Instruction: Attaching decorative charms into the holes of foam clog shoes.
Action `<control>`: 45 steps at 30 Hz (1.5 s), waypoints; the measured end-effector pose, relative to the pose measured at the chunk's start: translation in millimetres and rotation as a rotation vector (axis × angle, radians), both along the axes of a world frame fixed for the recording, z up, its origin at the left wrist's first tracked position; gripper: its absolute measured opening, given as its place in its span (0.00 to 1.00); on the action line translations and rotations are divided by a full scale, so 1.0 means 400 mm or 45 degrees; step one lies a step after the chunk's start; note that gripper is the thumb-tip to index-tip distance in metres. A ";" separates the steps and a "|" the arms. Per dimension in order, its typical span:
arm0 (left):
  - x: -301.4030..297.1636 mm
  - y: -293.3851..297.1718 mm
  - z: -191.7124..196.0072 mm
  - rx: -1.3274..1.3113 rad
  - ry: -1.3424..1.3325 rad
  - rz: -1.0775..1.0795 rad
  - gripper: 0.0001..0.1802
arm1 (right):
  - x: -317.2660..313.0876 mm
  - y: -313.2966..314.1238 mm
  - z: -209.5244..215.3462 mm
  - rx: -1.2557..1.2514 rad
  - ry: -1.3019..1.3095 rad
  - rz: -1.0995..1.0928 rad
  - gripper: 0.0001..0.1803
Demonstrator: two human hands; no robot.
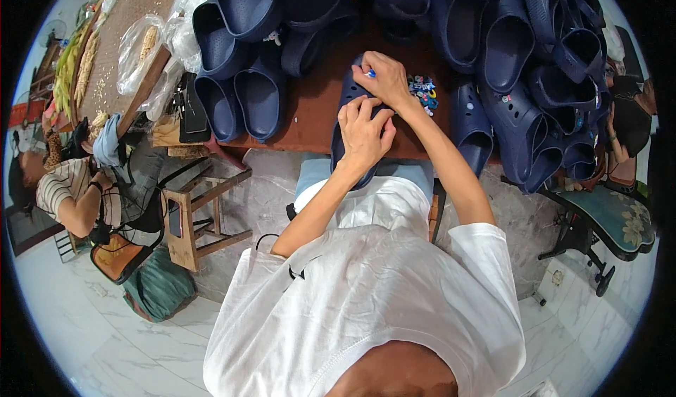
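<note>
A dark blue clog with holes (pixel 349 89) lies lengthwise in front of me at the table edge. My left hand (pixel 362 131) is closed over its middle, fingers bent and pressing on it. My right hand (pixel 384 79) is bent over the far, holed end, with its fingers pinched at a small blue and white shoe charm (pixel 370 74). The fingers hide most of that charm and much of the clog. Just right of my right wrist lies a small pile of colourful shoe charms (pixel 423 93).
Dark blue clogs (pixel 260 101) are stacked at the left, far side and right of the brown table (pixel 310 126). A wooden stool (pixel 184 231) stands left. People sit at both sides, near a corn-strewn surface (pixel 134 17) at left and a flowered chair (pixel 612 217) at right.
</note>
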State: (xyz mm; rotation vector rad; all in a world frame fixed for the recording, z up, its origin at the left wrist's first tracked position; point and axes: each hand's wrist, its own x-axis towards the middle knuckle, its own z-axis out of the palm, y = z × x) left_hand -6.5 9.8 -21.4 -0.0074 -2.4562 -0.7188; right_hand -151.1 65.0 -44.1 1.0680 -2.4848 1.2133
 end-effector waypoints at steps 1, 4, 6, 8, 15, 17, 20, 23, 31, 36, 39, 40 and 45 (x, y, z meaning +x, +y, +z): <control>0.000 0.000 0.000 -0.007 0.009 0.003 0.10 | 0.013 0.014 0.000 -0.075 0.003 -0.049 0.14; 0.001 -0.005 -0.002 0.003 0.016 -0.010 0.10 | 0.026 0.075 0.012 -0.149 -0.014 -0.298 0.13; 0.002 -0.005 0.000 -0.024 0.027 -0.001 0.09 | 0.026 0.131 0.008 -0.114 -0.054 -0.372 0.13; 0.004 -0.003 0.006 -0.019 0.005 -0.028 0.10 | 0.032 0.183 0.002 0.053 -0.159 -0.422 0.13; 0.048 -0.048 0.032 0.217 -0.026 -0.159 0.21 | 0.205 0.293 0.090 -0.034 0.127 -0.530 0.11; 0.062 -0.065 0.023 0.223 -0.049 -0.049 0.25 | 0.265 0.332 0.095 -0.013 0.186 -0.716 0.11; 0.071 -0.093 -0.011 0.242 -0.110 0.067 0.32 | 0.325 0.399 0.071 0.047 0.230 -0.926 0.17; 0.063 -0.106 -0.013 0.405 -0.098 0.049 0.34 | 0.345 0.431 0.048 -0.062 0.052 -1.047 0.18; 0.044 -0.169 -0.023 0.407 -0.064 0.183 0.34 | 0.322 0.425 0.013 -0.054 -0.305 -0.944 0.13; 0.057 -0.105 0.048 0.323 0.032 0.186 0.30 | 0.315 0.362 0.032 -0.085 -0.352 -0.894 0.14; 0.079 -0.040 0.042 0.319 0.136 -0.078 0.26 | 0.326 0.341 0.036 -0.101 -0.282 -0.882 0.14; 0.091 -0.003 0.056 0.485 0.024 -0.188 0.25 | 0.332 0.337 0.037 -0.102 -0.278 -0.881 0.14; 0.098 0.111 0.028 0.871 -0.337 -0.434 0.24 | 0.356 0.307 0.043 -0.215 -0.505 -0.785 0.14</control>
